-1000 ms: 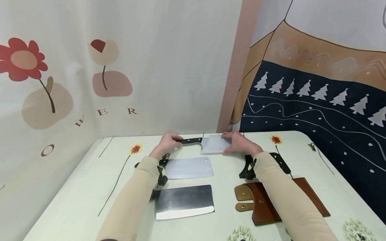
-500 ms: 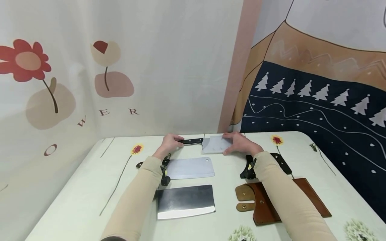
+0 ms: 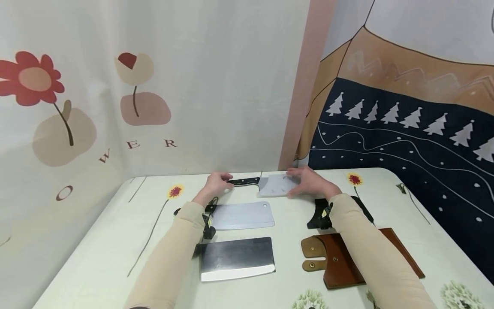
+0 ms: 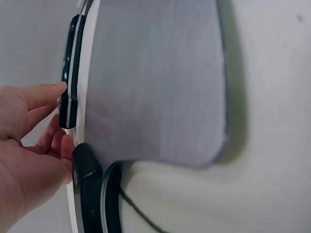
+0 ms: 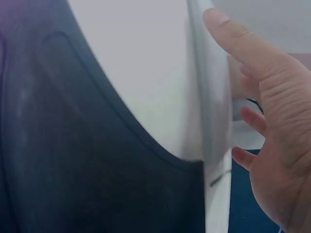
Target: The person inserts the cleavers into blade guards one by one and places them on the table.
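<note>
Cleavers (image 3: 243, 215), three in a column, far cleaver (image 3: 247, 181) close to the back edge of the table (image 3: 293, 244); left hand (image 3: 217, 183) pinching its handle end, right hand (image 3: 311, 182) spread loosely at the pale cover (image 3: 278, 187) on its blade, touch unclear; two sheaths to the right, black sheath (image 5: 97, 145) and brown sheath (image 3: 335, 270), room between them and the nearer cleavers

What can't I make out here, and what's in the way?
Far knife: blade's right end; head view, behind right hand.
Brown sheath: middle; head view, behind right sleeve.
Dark cleaver: most of handle; head view, behind left sleeve.
</note>
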Available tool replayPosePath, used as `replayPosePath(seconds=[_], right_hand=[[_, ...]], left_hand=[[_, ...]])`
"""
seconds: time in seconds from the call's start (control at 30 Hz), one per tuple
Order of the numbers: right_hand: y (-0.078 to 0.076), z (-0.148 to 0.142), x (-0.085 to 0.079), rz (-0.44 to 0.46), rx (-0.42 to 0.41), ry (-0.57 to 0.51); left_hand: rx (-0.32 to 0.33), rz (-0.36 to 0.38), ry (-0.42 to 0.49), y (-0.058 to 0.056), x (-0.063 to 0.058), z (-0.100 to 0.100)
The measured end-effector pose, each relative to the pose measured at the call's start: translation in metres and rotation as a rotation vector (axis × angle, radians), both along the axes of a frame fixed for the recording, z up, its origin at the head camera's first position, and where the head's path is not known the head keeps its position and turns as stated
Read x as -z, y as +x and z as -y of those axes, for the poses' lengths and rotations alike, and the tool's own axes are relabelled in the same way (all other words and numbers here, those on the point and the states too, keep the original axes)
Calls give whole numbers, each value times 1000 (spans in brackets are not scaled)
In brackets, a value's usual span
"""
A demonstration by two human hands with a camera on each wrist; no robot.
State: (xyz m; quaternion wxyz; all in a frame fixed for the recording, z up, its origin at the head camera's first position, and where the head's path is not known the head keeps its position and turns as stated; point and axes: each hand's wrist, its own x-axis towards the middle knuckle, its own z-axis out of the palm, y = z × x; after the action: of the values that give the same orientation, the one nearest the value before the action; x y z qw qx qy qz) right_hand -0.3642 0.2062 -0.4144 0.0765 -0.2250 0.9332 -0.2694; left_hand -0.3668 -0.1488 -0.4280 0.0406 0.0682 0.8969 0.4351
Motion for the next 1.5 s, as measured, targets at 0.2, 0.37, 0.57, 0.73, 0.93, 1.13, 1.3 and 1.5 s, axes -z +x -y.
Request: replayPosePath(seconds=[0.2,0.37,0.57,0.73,0.93,1.13,1.3,1.5], right_hand=[[15,-19,-12,15,80,-62],[34,-35,-27,24,96,-83],[54,-51,-41,17,67,-101],[70,-60,-44,-13,12,-98],[91,-79,-38,-18,3,-70],[106,-103,-28,4,20,-37],[116,-118,-20,14,14,-13],[122,-127,-15,20,42,-21]], left_hand=[[24,-45,75,11,-11,5],[46,-104,121,27,-30,14],[60,-109,133,53,-47,33],[96,-116,151,74,-53,48],[147,-100,198,90,-51,69],[139,-87,161,105,-40,90],[99,-143,88,109,-29,106],[85,-120,62,108,-20,121]])
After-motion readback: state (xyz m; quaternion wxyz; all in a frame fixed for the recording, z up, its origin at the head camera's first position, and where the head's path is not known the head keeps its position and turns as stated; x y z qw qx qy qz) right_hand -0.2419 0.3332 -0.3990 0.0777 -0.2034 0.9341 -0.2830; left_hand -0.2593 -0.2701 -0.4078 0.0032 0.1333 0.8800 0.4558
